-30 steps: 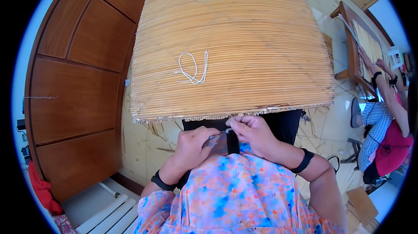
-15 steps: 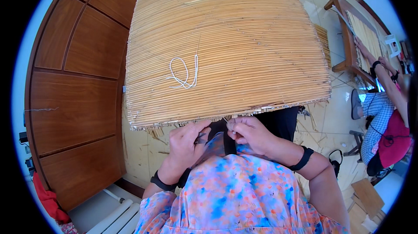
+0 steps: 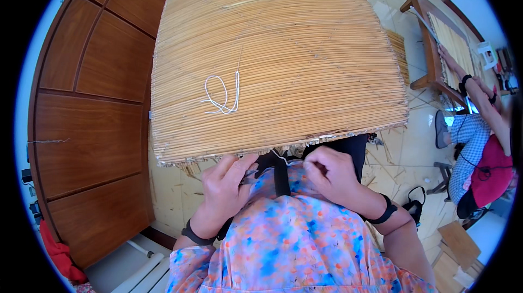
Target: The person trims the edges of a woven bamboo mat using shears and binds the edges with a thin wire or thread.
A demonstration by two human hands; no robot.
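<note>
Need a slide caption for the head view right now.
Left hand and right hand by the near edge of a panel of thin stalks, looped white thread lying on top.

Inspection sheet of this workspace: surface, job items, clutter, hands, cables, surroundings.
Surface: stalk panel, near edge ragged.
Job items: looped white thread on the panel.
Clutter: stalk scraps on the floor.
Hands: left hand closed around a small grey object, mostly hidden; right hand curled by the panel's near edge, contents hidden.
Cables: black cable by the co-worker.
Surroundings: brown cabinet at left; co-worker at wooden table, right.
</note>
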